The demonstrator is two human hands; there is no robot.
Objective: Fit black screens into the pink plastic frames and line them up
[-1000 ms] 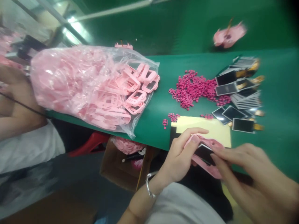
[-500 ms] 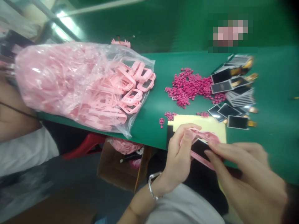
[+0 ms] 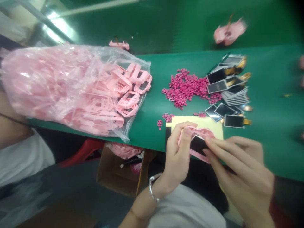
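Note:
My left hand (image 3: 179, 155), with a silver bracelet at the wrist, grips the left end of a pink plastic casing (image 3: 199, 155). Inside the casing's opening lies a small display screen (image 3: 197, 145) with a dark face, slightly tilted. Thumb and fingers of my right hand (image 3: 244, 171) pinch the screen's right end, close against the casing's rim. They cover that end, so its exact seating is hidden. Beneath the casing, a yellow pad (image 3: 215, 125) rests on the green table's front edge.
A clear plastic bag (image 3: 59, 85) full of pink casings lies left. Magenta button pieces (image 3: 187, 87) are heaped mid-table, beside several stacked screens (image 3: 234, 96). Pink parts (image 3: 229, 33) sit at the back. Below stands a cardboard box (image 3: 116, 180); another person's arm (image 3: 11, 126) is at left.
The whole view has shifted, so table items and both hands appear slightly further left. Both hands keep their grip on the casing and screen. The pink part at the back, blurred out before, now shows.

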